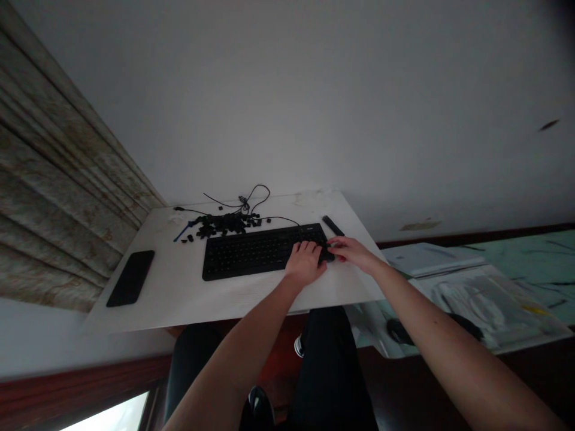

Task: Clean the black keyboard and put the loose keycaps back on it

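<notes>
Both bare forearms reach up to the flat black plastic keyboard (265, 250), left hand (305, 263) curled loosely on its right end, right hand (353, 250) pinching at that corner, and honestly a heap of loose black keycaps (224, 224) just behind it suggests lots left.

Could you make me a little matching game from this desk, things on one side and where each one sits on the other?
Things:
1. keyboard
2. phone
3. heap of loose keys
4. cable

Places:
A. left end of the table, lying flat
B. under both hands, left hand and right hand, at its right end
C. coiled at the far edge
D. just behind the keyboard

Pairs: 1-B, 2-A, 3-D, 4-C
</notes>
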Demonstrator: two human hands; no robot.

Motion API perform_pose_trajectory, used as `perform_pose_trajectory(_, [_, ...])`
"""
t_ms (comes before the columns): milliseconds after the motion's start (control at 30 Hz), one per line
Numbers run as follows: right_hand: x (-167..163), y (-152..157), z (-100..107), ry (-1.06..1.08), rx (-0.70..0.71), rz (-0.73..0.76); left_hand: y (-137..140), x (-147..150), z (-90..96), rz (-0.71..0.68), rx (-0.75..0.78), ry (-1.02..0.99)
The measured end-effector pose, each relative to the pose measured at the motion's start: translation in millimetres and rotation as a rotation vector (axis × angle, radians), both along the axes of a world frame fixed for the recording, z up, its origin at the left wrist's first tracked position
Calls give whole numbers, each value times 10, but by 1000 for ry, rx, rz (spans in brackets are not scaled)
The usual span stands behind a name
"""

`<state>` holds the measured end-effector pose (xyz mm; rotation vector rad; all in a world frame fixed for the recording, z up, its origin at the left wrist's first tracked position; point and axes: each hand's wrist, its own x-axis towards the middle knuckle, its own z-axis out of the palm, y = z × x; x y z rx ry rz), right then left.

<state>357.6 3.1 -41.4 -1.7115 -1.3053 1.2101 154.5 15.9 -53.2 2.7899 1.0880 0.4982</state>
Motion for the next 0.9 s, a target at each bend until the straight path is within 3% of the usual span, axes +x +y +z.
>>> perform_pose_trajectory(333, [88, 75, -40, 127, -109, -87, 8, -14, 17, -9, -13, 16])
perform_pose_trajectory(600, [162, 151, 84, 92, -218, 79, 13, -18, 14, -12, -14, 0])
perform_pose_trajectory(900, [118, 329, 121, 19, -292, 145, 16, -33, 14, -17, -5, -3])
